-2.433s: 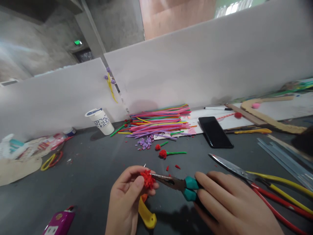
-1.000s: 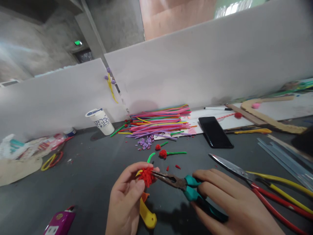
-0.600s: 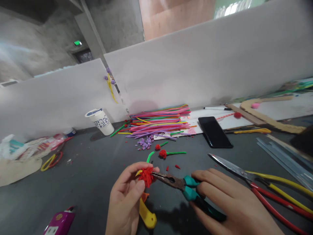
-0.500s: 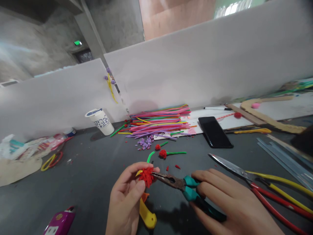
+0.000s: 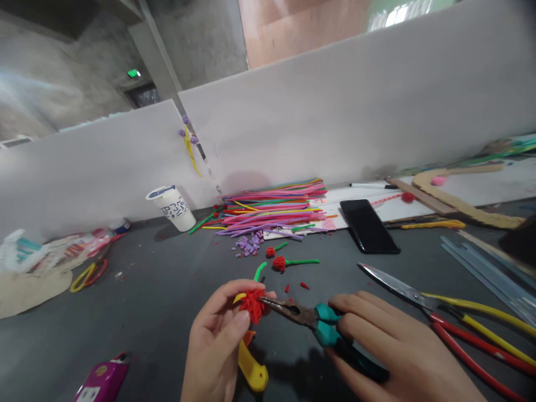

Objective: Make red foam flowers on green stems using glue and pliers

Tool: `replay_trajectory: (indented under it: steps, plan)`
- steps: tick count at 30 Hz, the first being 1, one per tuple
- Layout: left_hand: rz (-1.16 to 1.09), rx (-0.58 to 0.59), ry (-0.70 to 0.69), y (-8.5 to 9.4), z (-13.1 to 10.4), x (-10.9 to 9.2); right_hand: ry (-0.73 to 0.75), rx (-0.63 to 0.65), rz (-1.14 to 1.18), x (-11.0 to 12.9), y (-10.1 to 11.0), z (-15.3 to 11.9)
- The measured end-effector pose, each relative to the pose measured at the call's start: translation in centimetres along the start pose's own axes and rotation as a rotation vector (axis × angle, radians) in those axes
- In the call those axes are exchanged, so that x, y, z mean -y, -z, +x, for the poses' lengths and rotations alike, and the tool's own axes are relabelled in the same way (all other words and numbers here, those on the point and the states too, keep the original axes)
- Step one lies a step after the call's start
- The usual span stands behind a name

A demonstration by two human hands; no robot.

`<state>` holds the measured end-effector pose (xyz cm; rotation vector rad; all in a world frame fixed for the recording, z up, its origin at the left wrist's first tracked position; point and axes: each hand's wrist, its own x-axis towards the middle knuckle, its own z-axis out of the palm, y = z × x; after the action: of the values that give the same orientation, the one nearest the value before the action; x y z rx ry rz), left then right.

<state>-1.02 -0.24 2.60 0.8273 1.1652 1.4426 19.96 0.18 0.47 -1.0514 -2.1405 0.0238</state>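
Note:
Between thumb and fingers, my left hand (image 5: 218, 340) pinches a spiky red pipe-cleaner flower (image 5: 252, 305). A green stem (image 5: 260, 271) sticks up just behind that hand. My right hand (image 5: 389, 346) is wrapped round the teal and black handles of needle-nose pliers (image 5: 310, 318), whose rusty jaw tips touch the flower's right side. Whether the tips grip a strand is too small to tell. Below the flower lies a yellow-handled tool (image 5: 253, 368), partly hidden by my left hand. Two finished-looking red balls, one on a green stem (image 5: 302, 261), rest beyond my hands.
Large scissors (image 5: 422, 301) with red and yellow handles lie at right, near a black phone (image 5: 369, 226). Coloured pipe cleaners (image 5: 272, 209) are stacked at the back beside a white cup (image 5: 171, 209). Purple snippets (image 5: 249, 244) lie in front. A magenta device (image 5: 103, 379) sits front left.
Both hands, the flower and the pliers have shifted only very slightly, a touch to the right and down. The pliers still touch the flower, and the other objects stay put.

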Motion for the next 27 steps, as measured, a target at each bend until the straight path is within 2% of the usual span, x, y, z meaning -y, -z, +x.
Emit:
replay_trajectory:
  steps: [7, 10, 14, 18, 20, 22, 24, 27]
  plan:
    - [-0.037, -0.022, 0.087, -0.3, -0.1, -0.3, 0.074, -0.074, -0.079, 0.2, -0.2, 0.5]
    - [-0.010, -0.024, 0.087, -0.4, 0.0, -0.3, 0.085, -0.052, -0.077, 0.2, -0.1, 0.5]
    - [0.066, -0.044, 0.074, -0.2, 0.1, -0.2, -0.020, 0.060, 0.045, 0.0, 0.1, 0.3]
    - [0.117, -0.038, 0.013, -0.1, 0.1, -0.1, -0.194, 0.304, 0.240, -0.3, 0.2, 0.4]
    - [0.153, -0.021, -0.021, -0.1, 0.1, 0.0, -0.290, 0.420, 0.270, -0.2, 0.4, 0.6]
    - [0.201, -0.014, -0.042, 0.1, 0.1, 0.2, -0.326, 0.468, 0.239, 0.0, 0.5, 0.8]
    - [0.256, -0.012, -0.041, 0.3, 0.3, 0.5, -0.278, 0.430, 0.177, 0.1, 0.5, 0.7]
    - [0.348, -0.004, -0.022, 0.6, 0.8, 0.9, -0.128, 0.232, 0.063, -0.1, 0.0, 0.0]
